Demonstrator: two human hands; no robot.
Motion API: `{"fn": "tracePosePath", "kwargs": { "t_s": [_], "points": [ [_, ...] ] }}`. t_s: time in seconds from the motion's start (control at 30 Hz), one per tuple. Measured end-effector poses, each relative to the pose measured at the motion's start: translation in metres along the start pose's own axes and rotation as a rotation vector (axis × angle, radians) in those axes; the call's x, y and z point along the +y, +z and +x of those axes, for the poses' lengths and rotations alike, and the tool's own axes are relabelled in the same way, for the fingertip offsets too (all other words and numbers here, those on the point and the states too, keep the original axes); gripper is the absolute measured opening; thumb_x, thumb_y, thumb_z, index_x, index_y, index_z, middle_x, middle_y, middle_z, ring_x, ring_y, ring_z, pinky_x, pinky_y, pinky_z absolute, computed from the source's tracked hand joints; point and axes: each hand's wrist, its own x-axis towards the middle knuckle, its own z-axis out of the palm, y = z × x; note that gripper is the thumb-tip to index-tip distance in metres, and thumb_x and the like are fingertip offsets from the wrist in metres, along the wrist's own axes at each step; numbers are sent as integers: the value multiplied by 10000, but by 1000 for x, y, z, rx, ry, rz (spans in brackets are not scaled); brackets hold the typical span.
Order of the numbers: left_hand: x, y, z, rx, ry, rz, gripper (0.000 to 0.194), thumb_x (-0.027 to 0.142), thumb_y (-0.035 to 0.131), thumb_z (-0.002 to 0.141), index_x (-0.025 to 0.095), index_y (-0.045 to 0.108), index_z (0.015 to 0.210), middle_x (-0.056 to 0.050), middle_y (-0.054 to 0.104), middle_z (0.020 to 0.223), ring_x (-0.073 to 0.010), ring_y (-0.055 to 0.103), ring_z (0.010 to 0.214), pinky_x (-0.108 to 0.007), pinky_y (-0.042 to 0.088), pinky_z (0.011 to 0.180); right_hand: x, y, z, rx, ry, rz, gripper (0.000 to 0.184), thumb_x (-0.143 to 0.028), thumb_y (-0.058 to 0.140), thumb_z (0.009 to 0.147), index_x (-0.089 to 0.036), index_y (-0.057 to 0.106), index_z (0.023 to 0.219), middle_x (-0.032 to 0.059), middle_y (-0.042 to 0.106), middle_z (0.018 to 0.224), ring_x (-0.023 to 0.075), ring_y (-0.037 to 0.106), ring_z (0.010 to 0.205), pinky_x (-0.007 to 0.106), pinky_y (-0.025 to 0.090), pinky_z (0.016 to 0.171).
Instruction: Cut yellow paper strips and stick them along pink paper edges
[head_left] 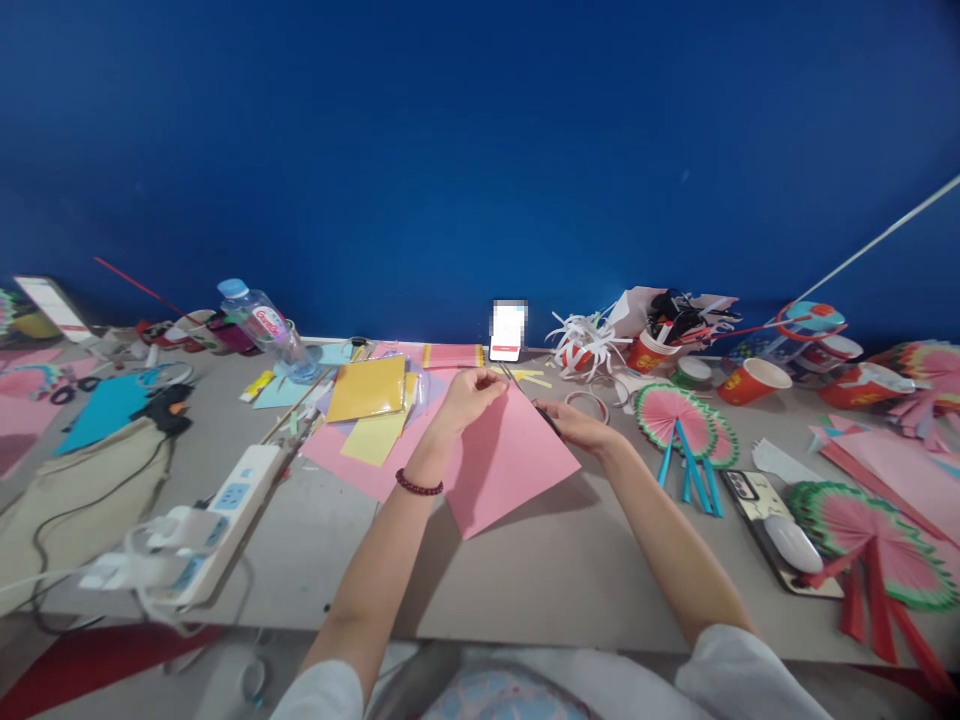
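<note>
A square sheet of pink paper (510, 460) is held up over the table in front of me, one corner pointing down toward me. My left hand (471, 398) is closed in a pinch at the sheet's upper edge, with a dark red bead bracelet on its wrist. On the sheet's right side, my right hand (574, 425) is wrapped round dark-handled scissors (550, 419). Their thin blades reach toward the paper's top edge, mostly hidden behind it. Beyond the hands, a phone (505, 332) with a lit screen leans against the blue wall.
Left are yellow paper packs (367, 388), a tilted water bottle (262, 320), a power strip (232, 515) and a glue gun (163, 408). Right are watermelon-like paper fans (679, 420), red paper cups (754, 382), a tape roll (587, 406) and a phone under a white mouse (793, 543).
</note>
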Motion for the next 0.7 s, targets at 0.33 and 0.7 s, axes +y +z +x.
{"fn": "tracePosePath", "kwargs": {
  "t_s": [0.33, 0.7],
  "points": [
    [-11, -1, 6, 6, 20, -7, 161, 314, 640, 721, 158, 652, 757, -28, 635, 739, -117, 535, 650, -256, 410, 616, -3, 1, -3, -12, -11, -17, 418, -540, 678, 725, -217, 650, 988, 3, 653, 746, 175, 587, 738, 264, 446, 616],
    [-2, -1, 2, 5, 15, 7, 140, 297, 628, 716, 158, 641, 724, -16, 622, 706, -114, 521, 630, -260, 410, 621, 0, 0, -1, -24, -4, -32, 431, -547, 651, 752, -231, 645, 1046, 26, 690, 903, 194, 620, 834, 293, 485, 705]
  ]
}}
